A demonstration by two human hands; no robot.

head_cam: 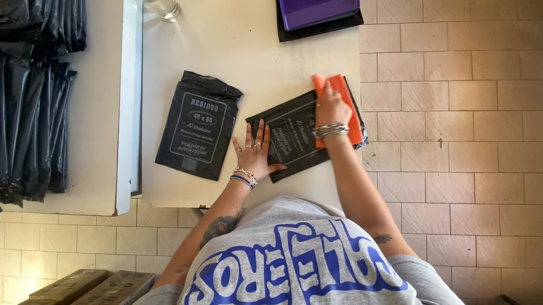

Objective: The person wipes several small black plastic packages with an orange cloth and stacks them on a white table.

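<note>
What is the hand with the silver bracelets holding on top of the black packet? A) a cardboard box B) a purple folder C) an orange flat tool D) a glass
C: the right hand grips an orange flat tool pressed on the black packet, while the left hand lies flat on that packet's near edge.

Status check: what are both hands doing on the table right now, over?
Left hand flat on black packet, fingers spread. Right hand presses orange tool on the packet. Second black packet alongside, apart.
</note>
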